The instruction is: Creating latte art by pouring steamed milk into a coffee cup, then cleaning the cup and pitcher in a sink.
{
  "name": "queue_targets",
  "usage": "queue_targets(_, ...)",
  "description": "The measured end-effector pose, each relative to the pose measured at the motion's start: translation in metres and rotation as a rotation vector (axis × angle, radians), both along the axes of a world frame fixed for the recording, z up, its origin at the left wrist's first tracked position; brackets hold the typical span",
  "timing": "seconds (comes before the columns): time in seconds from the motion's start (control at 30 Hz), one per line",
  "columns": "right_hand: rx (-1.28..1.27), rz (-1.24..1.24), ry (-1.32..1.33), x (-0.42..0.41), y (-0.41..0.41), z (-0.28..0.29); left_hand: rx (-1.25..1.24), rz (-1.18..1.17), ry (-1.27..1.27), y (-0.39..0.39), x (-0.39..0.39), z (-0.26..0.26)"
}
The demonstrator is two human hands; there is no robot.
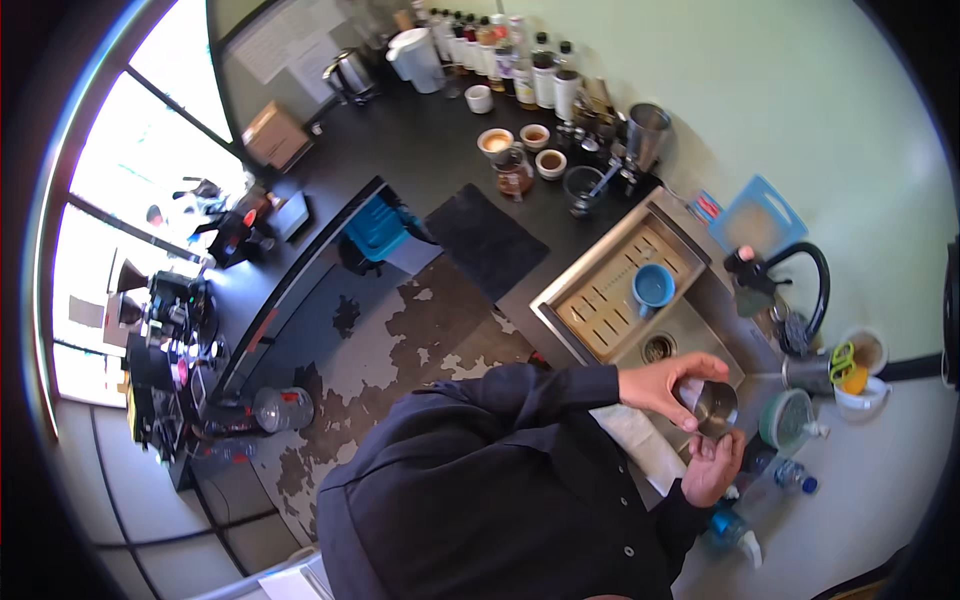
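Observation:
In front of my chest, above the near edge of the steel sink (690, 330), both hands hold a small metal cup (716, 409). My left hand (667, 386) grips its side between thumb and fingers. From below, my right hand (712, 469) has its bent fingertips against the cup's lower edge. The cup is tilted, so part of its shiny inside shows; whether it holds anything cannot be told. A blue mug (653, 286) stands on the slotted drain tray (592, 300) beside the sink drain (658, 348). A white cloth (645, 448) lies by my left forearm.
A black gooseneck faucet (821, 289) rises behind the sink. Right of it are a green-lidded container (786, 420) and pump bottles (731, 529). Several cups, a glass server (513, 176), syrup bottles (544, 82) and a black mat (486, 244) occupy the dark counter.

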State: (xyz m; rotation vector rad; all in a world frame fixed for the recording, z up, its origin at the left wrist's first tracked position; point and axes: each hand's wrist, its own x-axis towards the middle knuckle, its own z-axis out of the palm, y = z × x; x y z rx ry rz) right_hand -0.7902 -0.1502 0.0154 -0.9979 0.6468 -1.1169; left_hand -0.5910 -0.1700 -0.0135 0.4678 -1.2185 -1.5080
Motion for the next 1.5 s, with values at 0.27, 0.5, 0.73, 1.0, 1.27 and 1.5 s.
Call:
queue_targets(0.27, -0.002, -0.193, 0.129, -0.004, -0.008, -0.008, 0.408, -0.039, -0.085, 0.014, -0.015, -0.015)
queue_targets(0.5, 0.146, -0.289, 0.193, -0.012, -0.018, -0.024, 0.148, 0.322, -0.729, 0.017, -0.017, -0.031)
queue_targets(0.73, -0.322, -0.192, 0.941, -0.033, -0.068, -0.099, 0.153, 0.451, -0.922, 0.026, 0.000, -0.063)
queue_targets(1.0, -0.470, 0.100, 1.650, 0.003, -0.133, -0.162, 0.477, 0.220, -0.628, 0.035, -0.007, -0.041)
queue_targets(1.27, -0.845, 0.368, 2.220, 0.051, -0.162, -0.143, 0.037, 0.339, -0.816, 0.063, 0.021, -0.063)
queue_targets(1.5, -1.171, 0.319, 2.209, 0.021, -0.173, -0.130, 0.006, 0.240, -0.864, 0.073, 0.013, -0.066)
